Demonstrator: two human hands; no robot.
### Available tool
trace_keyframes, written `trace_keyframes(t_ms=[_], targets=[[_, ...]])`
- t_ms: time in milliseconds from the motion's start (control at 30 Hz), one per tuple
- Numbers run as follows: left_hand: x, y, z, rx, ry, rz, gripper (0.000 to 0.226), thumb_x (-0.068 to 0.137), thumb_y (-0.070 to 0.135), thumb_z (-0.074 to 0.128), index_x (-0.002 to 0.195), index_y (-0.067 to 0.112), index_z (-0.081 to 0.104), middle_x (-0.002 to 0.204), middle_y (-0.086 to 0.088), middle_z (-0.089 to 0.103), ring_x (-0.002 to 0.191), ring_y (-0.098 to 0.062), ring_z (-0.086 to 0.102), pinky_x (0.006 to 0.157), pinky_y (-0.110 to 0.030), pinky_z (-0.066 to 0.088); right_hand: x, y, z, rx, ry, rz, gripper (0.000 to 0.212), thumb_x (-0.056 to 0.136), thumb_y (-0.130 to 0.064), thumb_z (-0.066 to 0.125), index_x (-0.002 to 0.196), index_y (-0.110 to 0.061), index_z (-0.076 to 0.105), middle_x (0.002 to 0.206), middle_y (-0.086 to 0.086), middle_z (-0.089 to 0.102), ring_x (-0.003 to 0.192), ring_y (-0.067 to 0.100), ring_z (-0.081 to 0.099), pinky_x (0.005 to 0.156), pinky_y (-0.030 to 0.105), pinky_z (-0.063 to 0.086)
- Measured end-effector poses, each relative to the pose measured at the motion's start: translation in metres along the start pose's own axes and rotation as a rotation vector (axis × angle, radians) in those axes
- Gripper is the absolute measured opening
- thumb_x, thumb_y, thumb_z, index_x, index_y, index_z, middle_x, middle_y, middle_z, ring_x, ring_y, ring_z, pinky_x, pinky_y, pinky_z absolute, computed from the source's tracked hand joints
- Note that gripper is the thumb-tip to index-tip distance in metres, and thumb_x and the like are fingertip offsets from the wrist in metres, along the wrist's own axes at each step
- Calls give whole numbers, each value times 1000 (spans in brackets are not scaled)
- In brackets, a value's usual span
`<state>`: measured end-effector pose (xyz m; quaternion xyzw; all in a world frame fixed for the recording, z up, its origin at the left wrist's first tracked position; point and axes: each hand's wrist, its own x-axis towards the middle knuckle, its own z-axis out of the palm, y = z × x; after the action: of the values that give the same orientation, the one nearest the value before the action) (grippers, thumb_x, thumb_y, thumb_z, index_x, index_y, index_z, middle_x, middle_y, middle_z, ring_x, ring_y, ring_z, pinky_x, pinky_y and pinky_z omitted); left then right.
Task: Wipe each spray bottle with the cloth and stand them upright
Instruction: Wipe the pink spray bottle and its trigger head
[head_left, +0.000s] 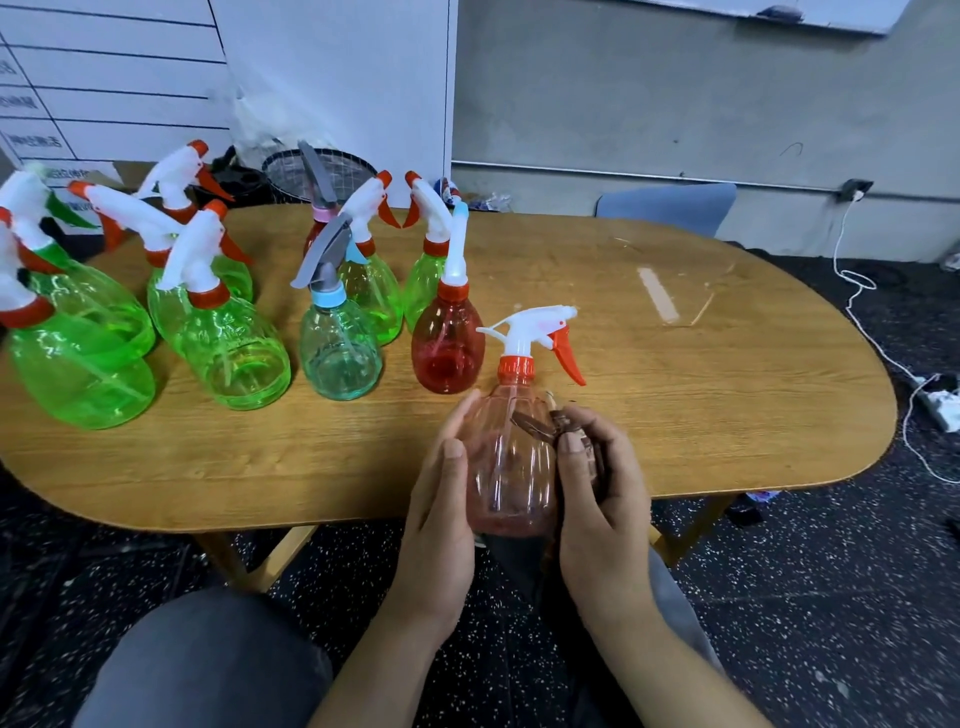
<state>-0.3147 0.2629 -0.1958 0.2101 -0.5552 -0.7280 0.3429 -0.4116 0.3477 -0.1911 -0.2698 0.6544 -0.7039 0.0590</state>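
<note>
Far to my left the green spray bottles (83, 358) stand upright on the wooden table (675, 395), then a teal bottle (340, 353) and a red bottle (448, 343). My left hand (439, 514) lies with nearly straight fingers flat against the pale pink spray bottle (511, 467), upright at the table's near edge. My right hand (602, 499) curls round its other side, pinching a dark cloth (540, 423) against it.

Cloth (535, 423) mostly hidden behind right hand (597, 499); leftmost green bottle (15, 291) cut by edge.
</note>
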Motion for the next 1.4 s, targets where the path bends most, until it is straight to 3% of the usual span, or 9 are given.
trace_keyframes(t_ms=[167,400,500,700,833,967,1067,1233,1400], targets=[[-2,7,0,76,-39,47,75,97,71,58,161,38,38,156,6,59,144,-18,56,116,-50,50,3,-10,-2,-166,-106,-131,27,102,-38,57,129,-35,62,122,-13,67,120,21,64,101,40,52],[-2,6,5,46,-49,97,52,108,44,47,159,36,45,150,3,64,135,-24,64,98,-46,60,40,-33,2,-470,-177,-292,33,106,-46,53,129,-30,71,101,-8,62,93,2,60,76,11,43],[2,6,-3,-29,35,51,50,107,43,47,157,40,49,151,-1,63,139,-28,61,108,-63,52,23,-21,1,-625,-269,-440,38,107,-52,47,136,-35,66,104,-9,56,83,-1,53,66,13,47],[7,6,-14,-102,75,34,50,103,42,47,153,43,51,147,-9,66,134,-31,65,105,-47,56,-4,-7,-16,-590,-517,-872,29,101,-34,71,130,-28,75,105,8,65,83,14,61,66,22,55],[5,4,-8,-36,26,74,49,107,40,43,156,40,48,151,-3,63,137,-30,63,105,-59,56,18,-23,-11,-499,-327,-638,31,108,-43,55,136,-32,64,104,-3,55,88,1,52,70,17,50],[1,3,-2,35,-34,115,46,110,30,40,156,32,45,151,9,63,141,-17,59,107,-40,57,37,-29,-3,-558,-262,-417,38,107,-48,48,137,-32,66,104,-17,50,94,-8,53,75,7,41],[4,3,-7,28,-2,85,46,109,40,46,155,40,50,153,7,61,142,-21,59,109,-54,55,23,-18,-8,-641,-324,-540,38,109,-49,48,141,-35,62,106,-7,52,81,-2,51,64,16,48],[4,2,-11,-17,2,42,51,106,41,44,157,39,46,143,-6,68,131,-28,68,101,-40,58,-5,0,-28,-642,-519,-864,32,104,-34,67,135,-31,70,113,5,61,83,13,60,66,21,55],[5,2,-5,-28,-1,47,47,109,43,44,155,41,50,151,-3,63,138,-28,63,99,-46,60,16,-18,-21,-538,-351,-664,32,109,-40,55,139,-31,62,104,-3,53,87,-3,49,68,13,44]])
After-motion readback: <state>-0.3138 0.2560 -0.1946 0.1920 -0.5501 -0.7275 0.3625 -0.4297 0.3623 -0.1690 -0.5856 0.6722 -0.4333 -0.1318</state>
